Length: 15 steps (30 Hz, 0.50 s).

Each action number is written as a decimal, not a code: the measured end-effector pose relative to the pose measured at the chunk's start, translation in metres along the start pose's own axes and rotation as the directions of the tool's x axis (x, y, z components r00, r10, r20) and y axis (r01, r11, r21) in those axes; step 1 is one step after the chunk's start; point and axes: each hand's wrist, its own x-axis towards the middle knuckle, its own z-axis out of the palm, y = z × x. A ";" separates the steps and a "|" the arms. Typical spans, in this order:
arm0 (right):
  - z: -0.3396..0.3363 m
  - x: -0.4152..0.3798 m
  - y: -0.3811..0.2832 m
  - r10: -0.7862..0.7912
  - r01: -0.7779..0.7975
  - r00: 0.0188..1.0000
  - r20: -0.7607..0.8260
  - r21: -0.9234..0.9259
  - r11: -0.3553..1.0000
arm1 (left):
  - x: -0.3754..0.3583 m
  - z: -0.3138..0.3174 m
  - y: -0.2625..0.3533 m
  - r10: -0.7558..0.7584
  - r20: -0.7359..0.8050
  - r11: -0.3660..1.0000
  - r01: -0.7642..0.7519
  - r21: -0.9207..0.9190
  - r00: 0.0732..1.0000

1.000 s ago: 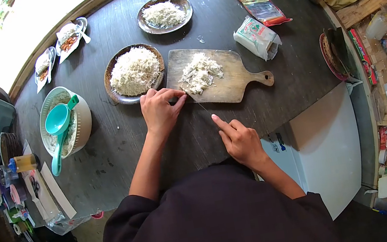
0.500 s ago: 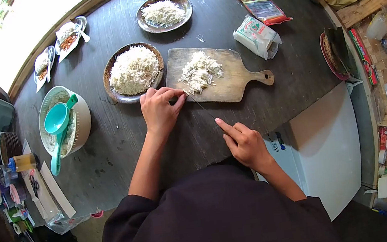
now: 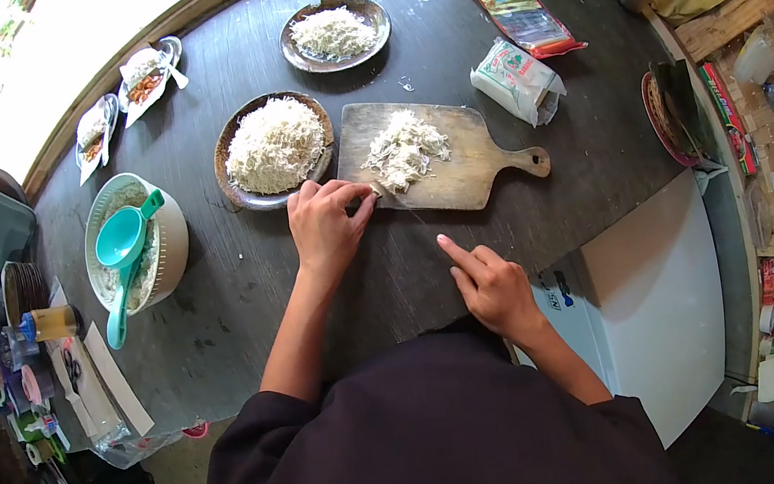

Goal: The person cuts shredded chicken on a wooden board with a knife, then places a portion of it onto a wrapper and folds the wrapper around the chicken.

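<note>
A wooden cutting board (image 3: pixel 464 154) lies on the dark table, bearing a heap of pale shredded food (image 3: pixel 406 148). My left hand (image 3: pixel 328 221) is at the board's near left corner, thumb and fingers pinched on a small pale piece of food. In my right hand (image 3: pixel 496 291) the handle of a thin knife (image 3: pixel 418 212) is gripped, index finger stretched along it. The blade points up and left toward my left fingertips and shows only faintly. Just beyond my left hand stands a brown plate (image 3: pixel 232 188) piled with pale shreds (image 3: pixel 276 145).
Farther back is a second plate (image 3: pixel 292 57) of shreds. A white paper-like packet (image 3: pixel 516 80) and a red package (image 3: pixel 523 13) lie to the right. On the left stand a white tub (image 3: pixel 171 251) with a teal strainer (image 3: pixel 121 238) and two small food plates (image 3: pixel 144 83).
The view has shifted slightly, so the table things sit a little lower and to the right. Both hands keep their grips; the knife blade is at a slightly different angle.
</note>
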 end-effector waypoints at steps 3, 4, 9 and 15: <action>-0.005 -0.001 0.004 0.030 -0.030 0.999 -0.011 -0.007 1.000 | 0.005 0.000 0.000 0.014 0.024 1.000 -0.014 0.004 1.000; -0.007 0.000 0.002 0.044 -0.044 0.999 -0.007 0.001 0.999 | 0.007 0.000 0.001 0.013 0.025 1.000 -0.013 0.004 1.000; -0.004 0.000 -0.008 0.018 -0.017 1.000 -0.024 0.056 0.998 | 0.011 0.001 0.001 0.028 0.016 1.000 -0.028 0.002 0.999; -0.002 0.002 -0.012 0.029 -0.030 0.999 0.028 0.014 0.999 | 0.011 -0.001 0.001 0.013 0.056 1.000 -0.014 0.027 0.998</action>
